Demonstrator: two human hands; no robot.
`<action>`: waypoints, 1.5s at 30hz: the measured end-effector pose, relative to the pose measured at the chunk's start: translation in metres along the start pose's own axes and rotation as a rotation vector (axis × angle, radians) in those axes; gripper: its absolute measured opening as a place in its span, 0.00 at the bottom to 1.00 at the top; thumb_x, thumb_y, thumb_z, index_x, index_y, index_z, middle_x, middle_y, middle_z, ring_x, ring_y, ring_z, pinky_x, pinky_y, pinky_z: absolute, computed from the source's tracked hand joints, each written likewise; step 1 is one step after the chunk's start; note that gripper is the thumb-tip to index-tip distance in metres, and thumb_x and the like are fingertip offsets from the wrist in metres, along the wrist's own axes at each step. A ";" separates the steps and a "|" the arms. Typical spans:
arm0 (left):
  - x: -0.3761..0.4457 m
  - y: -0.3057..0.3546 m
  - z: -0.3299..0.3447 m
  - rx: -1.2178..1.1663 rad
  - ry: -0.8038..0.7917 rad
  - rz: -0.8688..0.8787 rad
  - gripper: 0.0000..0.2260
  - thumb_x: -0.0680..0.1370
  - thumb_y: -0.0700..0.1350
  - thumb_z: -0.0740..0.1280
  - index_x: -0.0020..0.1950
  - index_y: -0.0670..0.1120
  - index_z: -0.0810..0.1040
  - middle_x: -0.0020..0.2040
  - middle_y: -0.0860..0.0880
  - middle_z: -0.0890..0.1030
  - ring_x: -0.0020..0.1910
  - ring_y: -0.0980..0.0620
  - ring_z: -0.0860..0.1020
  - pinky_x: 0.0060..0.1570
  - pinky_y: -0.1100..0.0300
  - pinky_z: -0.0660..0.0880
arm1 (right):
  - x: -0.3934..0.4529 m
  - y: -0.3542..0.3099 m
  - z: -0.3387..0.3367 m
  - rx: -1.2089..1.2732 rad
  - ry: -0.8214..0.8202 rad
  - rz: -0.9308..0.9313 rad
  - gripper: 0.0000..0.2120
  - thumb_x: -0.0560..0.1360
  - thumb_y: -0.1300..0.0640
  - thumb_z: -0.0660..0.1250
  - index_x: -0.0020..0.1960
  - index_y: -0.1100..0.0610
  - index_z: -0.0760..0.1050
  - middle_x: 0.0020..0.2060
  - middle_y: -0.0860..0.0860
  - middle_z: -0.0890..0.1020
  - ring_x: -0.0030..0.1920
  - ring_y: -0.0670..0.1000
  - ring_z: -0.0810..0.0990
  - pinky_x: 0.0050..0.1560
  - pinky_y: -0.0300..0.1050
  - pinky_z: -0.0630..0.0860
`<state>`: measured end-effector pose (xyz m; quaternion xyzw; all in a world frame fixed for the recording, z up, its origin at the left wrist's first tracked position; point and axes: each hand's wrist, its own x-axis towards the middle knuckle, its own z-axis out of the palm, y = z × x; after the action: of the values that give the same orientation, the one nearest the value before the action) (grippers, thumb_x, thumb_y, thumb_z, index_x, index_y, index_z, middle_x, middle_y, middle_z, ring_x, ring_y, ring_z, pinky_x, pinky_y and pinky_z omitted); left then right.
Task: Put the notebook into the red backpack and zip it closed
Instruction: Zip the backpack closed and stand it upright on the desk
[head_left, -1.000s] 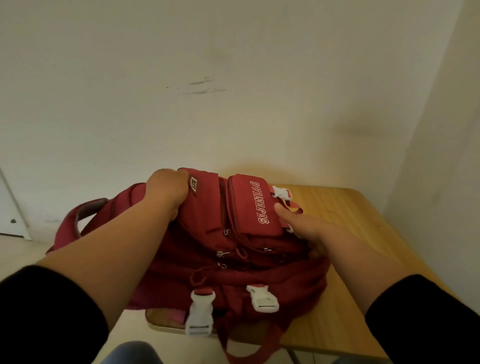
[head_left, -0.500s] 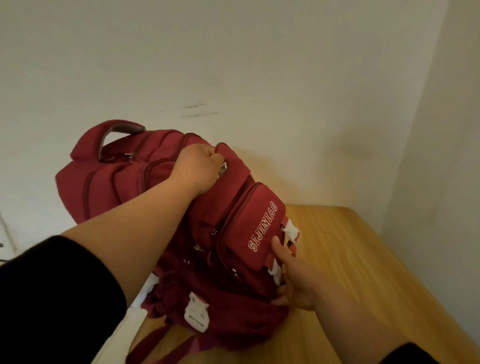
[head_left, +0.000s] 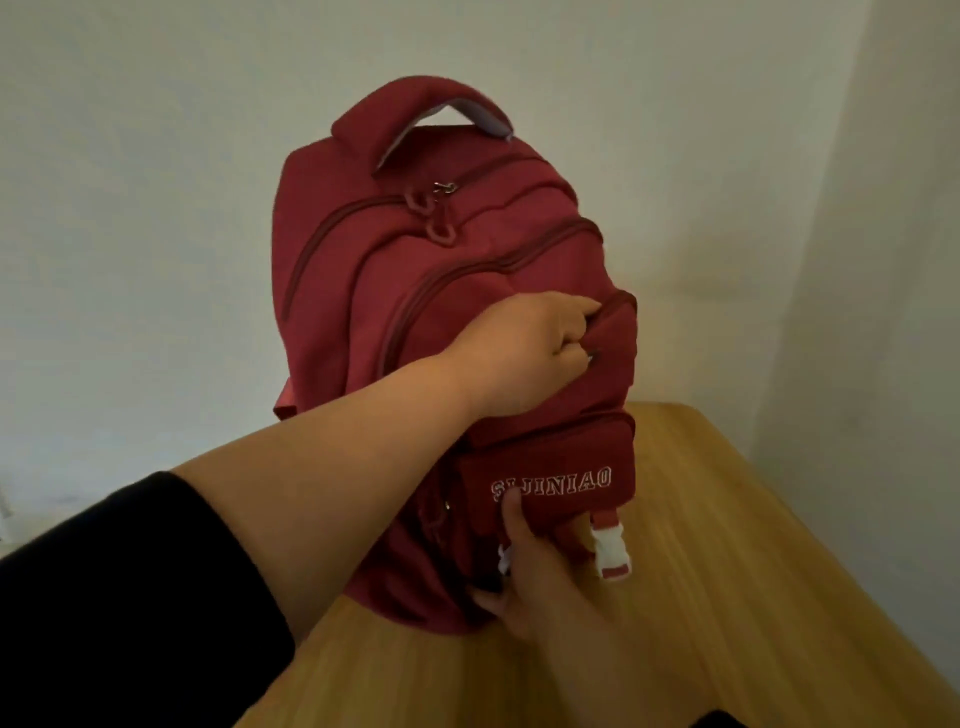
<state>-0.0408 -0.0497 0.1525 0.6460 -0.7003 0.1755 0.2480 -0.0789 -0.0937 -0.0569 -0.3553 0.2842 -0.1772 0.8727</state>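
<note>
The red backpack (head_left: 415, 270) stands upright on the wooden table (head_left: 727, 571), its front toward me and its carry handle on top. All the zips I can see run shut, and two pulls (head_left: 434, 213) meet near the top. My left hand (head_left: 524, 353) grips the fabric of the middle front pocket. My right hand (head_left: 535, 587) holds the lower front pocket with white lettering, thumb on the letters. The notebook is not visible.
A white buckle (head_left: 610, 553) hangs from the lower pocket on the right. Pale walls close in behind and on the right, forming a corner. The table's left edge lies just left of the backpack's base.
The backpack has been swung up from lying on its side to standing upright on its base. Both hands kept their hold and turned with it.
</note>
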 end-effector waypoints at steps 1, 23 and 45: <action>0.001 -0.002 0.004 -0.007 -0.013 0.027 0.13 0.74 0.39 0.61 0.30 0.44 0.63 0.69 0.45 0.72 0.64 0.48 0.73 0.56 0.62 0.69 | 0.000 -0.004 0.002 -0.043 0.038 0.028 0.46 0.52 0.32 0.70 0.65 0.50 0.66 0.60 0.49 0.74 0.59 0.54 0.73 0.42 0.55 0.81; 0.028 -0.076 0.045 0.002 -0.072 0.119 0.11 0.75 0.37 0.60 0.33 0.45 0.64 0.70 0.46 0.70 0.66 0.50 0.71 0.60 0.63 0.66 | 0.117 -0.049 0.019 0.112 0.193 -0.093 0.28 0.51 0.37 0.72 0.42 0.56 0.73 0.44 0.49 0.76 0.40 0.51 0.78 0.37 0.45 0.82; 0.050 -0.157 0.126 0.042 0.033 -0.333 0.29 0.73 0.46 0.64 0.73 0.49 0.58 0.77 0.51 0.52 0.74 0.50 0.57 0.69 0.53 0.60 | 0.211 -0.107 0.017 0.113 0.245 -0.087 0.34 0.71 0.33 0.57 0.63 0.60 0.67 0.48 0.61 0.78 0.42 0.58 0.79 0.41 0.50 0.78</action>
<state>0.0979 -0.1783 0.0668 0.7552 -0.5755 0.1572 0.2717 0.0835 -0.2662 -0.0477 -0.2934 0.3626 -0.2724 0.8415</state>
